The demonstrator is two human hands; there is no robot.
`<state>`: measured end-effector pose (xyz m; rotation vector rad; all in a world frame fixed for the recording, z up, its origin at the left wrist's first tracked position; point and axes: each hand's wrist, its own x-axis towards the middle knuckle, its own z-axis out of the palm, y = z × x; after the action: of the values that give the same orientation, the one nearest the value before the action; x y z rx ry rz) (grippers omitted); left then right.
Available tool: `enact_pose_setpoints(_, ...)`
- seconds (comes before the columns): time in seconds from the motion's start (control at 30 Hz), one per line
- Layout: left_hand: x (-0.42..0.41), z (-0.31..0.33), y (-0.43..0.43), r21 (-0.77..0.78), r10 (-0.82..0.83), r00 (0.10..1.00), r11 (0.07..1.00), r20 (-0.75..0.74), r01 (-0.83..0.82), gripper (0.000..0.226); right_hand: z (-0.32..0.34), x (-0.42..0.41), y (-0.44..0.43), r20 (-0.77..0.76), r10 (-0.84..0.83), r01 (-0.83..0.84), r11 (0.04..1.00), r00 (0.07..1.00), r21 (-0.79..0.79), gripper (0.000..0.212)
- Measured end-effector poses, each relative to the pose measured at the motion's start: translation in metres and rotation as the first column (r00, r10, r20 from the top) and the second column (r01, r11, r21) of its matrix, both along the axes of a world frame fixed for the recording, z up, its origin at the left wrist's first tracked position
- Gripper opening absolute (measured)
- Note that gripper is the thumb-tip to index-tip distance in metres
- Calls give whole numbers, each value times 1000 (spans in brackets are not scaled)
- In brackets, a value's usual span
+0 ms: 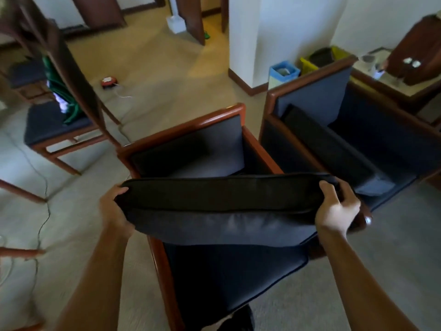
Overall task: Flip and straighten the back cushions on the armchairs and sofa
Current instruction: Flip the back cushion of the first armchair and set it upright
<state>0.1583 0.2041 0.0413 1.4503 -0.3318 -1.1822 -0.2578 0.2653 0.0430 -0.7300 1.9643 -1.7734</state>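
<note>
A dark navy back cushion (222, 206) hangs flat in the air over the seat of the near armchair (181, 125), which has a reddish wooden frame. My left hand (114, 206) grips the cushion's left end. My right hand (336, 206) grips its right end, fingers curled over the top edge. The chair's backrest (205, 142) is bare where the cushion sat. A second armchair (310, 75) stands to the right, with its own back cushion (329, 144) lying slanted inside it.
A wooden chair (59, 125) with green cloth stands at left, cables trailing over the carpet beside it. A red round device (109, 81) lies on the floor farther off. Blue (284, 71) and yellow bins (307, 63) stand by a white pillar. A side table (391, 80) is at right.
</note>
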Motion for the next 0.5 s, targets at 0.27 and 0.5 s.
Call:
enact_pose_setpoints(0.27, 13, 10, -56, -102, 188, 981, 978, 51, -183, 19, 23, 22, -144, 6, 173, -172, 985, 985, -20, 18)
enact_pose_setpoints(0.5, 40, 6, -113, -110, 297, 955, 949, -2, -296, 11, 18, 48, -268, -32, 284, -285, 958, 958, -17, 27)
